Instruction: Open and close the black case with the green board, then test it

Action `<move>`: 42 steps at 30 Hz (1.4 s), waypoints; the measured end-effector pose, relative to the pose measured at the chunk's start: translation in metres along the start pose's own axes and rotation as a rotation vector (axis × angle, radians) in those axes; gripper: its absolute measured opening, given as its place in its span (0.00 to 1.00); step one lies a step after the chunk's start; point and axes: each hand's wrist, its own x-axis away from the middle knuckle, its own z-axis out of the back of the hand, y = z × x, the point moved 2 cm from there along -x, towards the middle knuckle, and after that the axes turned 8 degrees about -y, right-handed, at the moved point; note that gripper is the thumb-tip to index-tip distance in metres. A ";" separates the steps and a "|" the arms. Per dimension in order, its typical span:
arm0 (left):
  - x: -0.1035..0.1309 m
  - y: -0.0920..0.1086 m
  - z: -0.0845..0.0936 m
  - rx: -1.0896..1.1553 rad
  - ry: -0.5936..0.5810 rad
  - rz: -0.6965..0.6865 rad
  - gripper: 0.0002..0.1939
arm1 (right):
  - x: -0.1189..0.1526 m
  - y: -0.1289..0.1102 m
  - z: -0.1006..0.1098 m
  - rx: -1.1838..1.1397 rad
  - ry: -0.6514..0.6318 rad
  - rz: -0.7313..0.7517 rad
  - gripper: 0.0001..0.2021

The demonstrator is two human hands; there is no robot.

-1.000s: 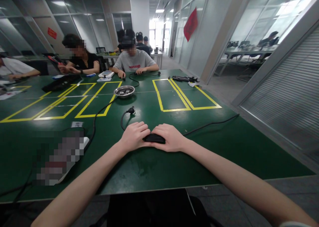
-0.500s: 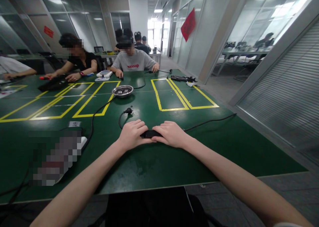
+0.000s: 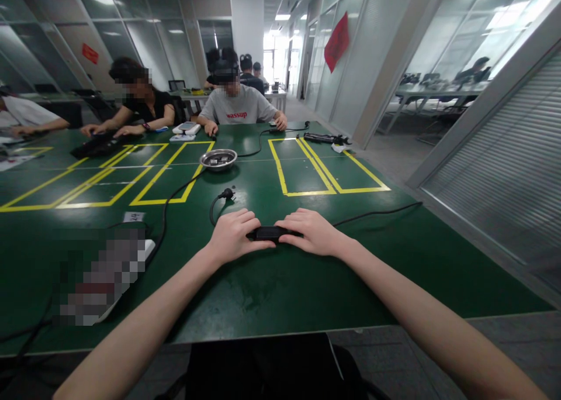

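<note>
Pinching a slim black block (image 3: 268, 233) at its left end, the left hand (image 3: 232, 236) has its fingers bent over the far side and its thumb stretched along the near side; the right hand (image 3: 309, 233) pinches the other end in the same way, thumb in front and fingers behind, so that the middle of the block shows between the two; whether the block touches the green surface (image 3: 280, 300) below, I cannot tell. Just beyond the left hand lies a black plug (image 3: 227, 194), its short cord (image 3: 212, 210) curving back behind that hand; a longer black cable (image 3: 377, 214) runs from behind the right hand toward the right edge of the surface; where either joins the block is hidden. Farther off stands a metal bowl (image 3: 203, 161) with small shiny pieces inside; yellow tape (image 3: 309, 194) marks rectangles on both sides of it; to the left, near the left forearm, lies a white-edged object (image 3: 149, 249), mostly blurred out, with a small white card (image 3: 134, 217) just beyond it. Across the surface sits a person in a grey shirt (image 3: 239, 104), both hands resting near the far edge.
</note>
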 end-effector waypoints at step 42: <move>0.004 0.007 -0.014 0.379 -0.279 0.094 0.16 | 0.006 -0.003 -0.018 -0.191 0.033 -0.001 0.09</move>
